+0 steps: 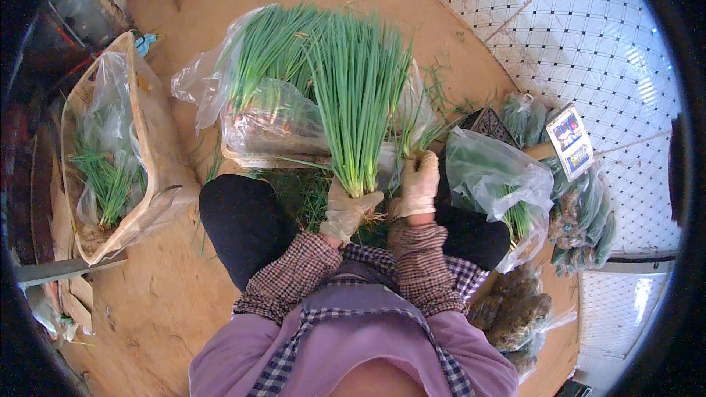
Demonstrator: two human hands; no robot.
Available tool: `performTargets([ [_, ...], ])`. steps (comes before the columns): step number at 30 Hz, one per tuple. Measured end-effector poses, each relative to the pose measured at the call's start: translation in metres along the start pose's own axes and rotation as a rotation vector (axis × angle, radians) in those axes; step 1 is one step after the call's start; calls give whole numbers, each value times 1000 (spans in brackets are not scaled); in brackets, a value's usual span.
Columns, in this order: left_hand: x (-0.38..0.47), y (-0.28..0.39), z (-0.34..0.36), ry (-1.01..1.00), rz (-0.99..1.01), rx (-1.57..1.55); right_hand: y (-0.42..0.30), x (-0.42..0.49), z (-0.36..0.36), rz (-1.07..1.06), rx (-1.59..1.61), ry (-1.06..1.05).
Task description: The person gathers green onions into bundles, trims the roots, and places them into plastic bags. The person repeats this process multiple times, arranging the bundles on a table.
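Observation:
My left hand (pixel 348 210), in a pale work glove, grips a thick bunch of spring onions (pixel 361 105) near its root end. The green leaves fan out away from me, and a few roots show below the fist. To its right my right hand (pixel 420 181), gloved too, has its fingers closed on a small tuft of green leaves (pixel 415 140). Beyond both hands a plastic-lined crate (pixel 265 160) holds more spring onions (pixel 270 60), laid with their reddish bulb ends towards me. Loose green trimmings (pixel 309 193) lie between my knees.
On the left stands a tall bin (pixel 160 121) with plastic and some spring onions inside. A clear bag of greens (pixel 491 171) is by my right knee, with several bagged bundles (pixel 590 209) and a printed card (pixel 571 140) beyond. Brown-filled bags (pixel 513 309) sit lower right. A shovel (pixel 148 0) leans at upper left.

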State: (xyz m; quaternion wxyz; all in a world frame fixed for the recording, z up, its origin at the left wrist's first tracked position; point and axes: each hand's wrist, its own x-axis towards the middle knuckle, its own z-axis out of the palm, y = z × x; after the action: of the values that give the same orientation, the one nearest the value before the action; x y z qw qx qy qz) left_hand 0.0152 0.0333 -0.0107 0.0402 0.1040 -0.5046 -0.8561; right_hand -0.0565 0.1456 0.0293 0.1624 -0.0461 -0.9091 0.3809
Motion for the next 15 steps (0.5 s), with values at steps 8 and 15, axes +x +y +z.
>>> performTargets([
  [8, 16, -37, -2, 211, 116, -36, -41, -21, -4, -619, -6, -233],
  [15, 33, -51, -23, 254, 199, 446, -39, -40, 21, -592, -13, -184],
])
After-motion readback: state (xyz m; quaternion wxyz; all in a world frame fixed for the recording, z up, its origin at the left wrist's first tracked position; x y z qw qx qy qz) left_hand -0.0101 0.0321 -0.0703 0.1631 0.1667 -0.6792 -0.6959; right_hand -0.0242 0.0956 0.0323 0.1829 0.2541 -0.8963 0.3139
